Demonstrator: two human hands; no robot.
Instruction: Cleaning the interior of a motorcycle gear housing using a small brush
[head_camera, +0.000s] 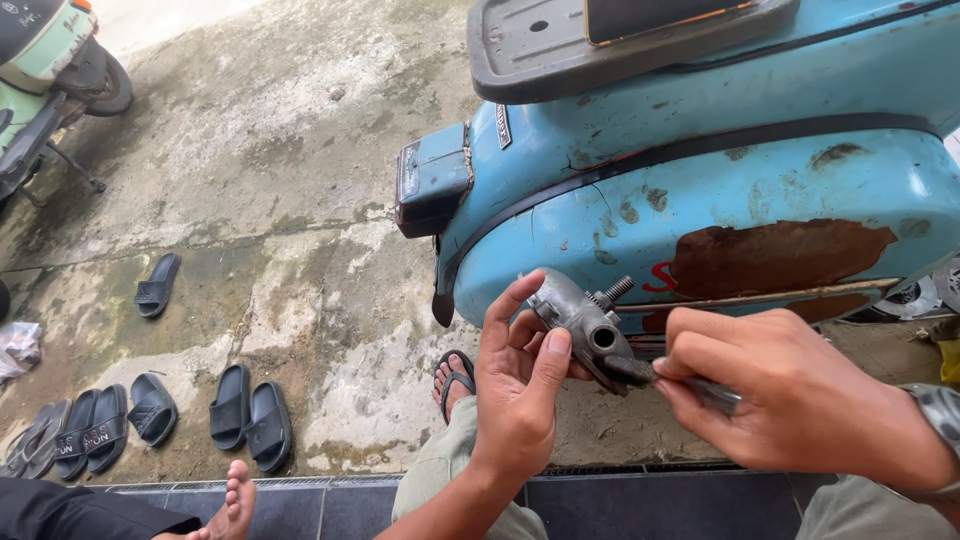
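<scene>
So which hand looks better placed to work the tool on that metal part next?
Probably the right hand: it holds the thin tool, whose tip is at the grey metal part. The left hand has its grip on that part, so it looks busy steadying it.

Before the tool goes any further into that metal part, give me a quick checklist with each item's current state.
1. Left hand grips the grey metal part: ok, thumb and fingers wrap it.
2. Right hand holds the thin tool: ok, pinched near its shaft.
3. Tool tip meets the part: ok, it touches just below the round port.
4. Threaded stud on the part free of fingers: ok.
5. Port bore free of debris: cannot tell, too dark.
6. Blue scooter out of the hands' way: ok, it stands behind them.
</scene>
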